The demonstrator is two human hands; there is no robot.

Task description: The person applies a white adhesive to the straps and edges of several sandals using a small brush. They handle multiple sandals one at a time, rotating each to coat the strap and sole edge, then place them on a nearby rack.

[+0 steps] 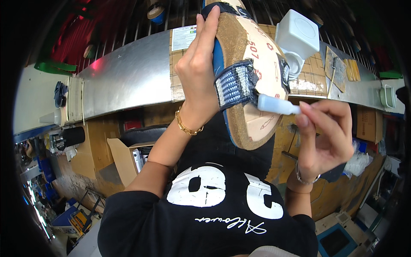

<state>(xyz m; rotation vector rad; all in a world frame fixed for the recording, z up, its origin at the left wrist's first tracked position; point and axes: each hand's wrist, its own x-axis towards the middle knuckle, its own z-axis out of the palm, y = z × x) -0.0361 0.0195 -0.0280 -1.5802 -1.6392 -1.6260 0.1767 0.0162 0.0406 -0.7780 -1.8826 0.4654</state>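
A sandal in the making (250,132) is held up over the bench edge, its underside toward me. It has a brown fibrous rim, a pale printed insole board and blue along one side. A navy-and-white woven strap (233,85) wraps over its edge, with a frayed end on the board. My left hand (197,68) is closed around the sandal's left side, fingers stretched along the edge. Between thumb and fingertips, my right hand (327,135) pinches a small white plastic tube-like piece (276,104). Its broad end sits at the strap's frayed end; whether it touches cannot be told.
A metal bench (128,70) runs across in front, with cardboard (310,81) on it. A white plastic container (299,36) stands behind the sandal. To its right lie a brush (331,83) and yellowish strips (352,70). An open carton (122,158) sits below the bench.
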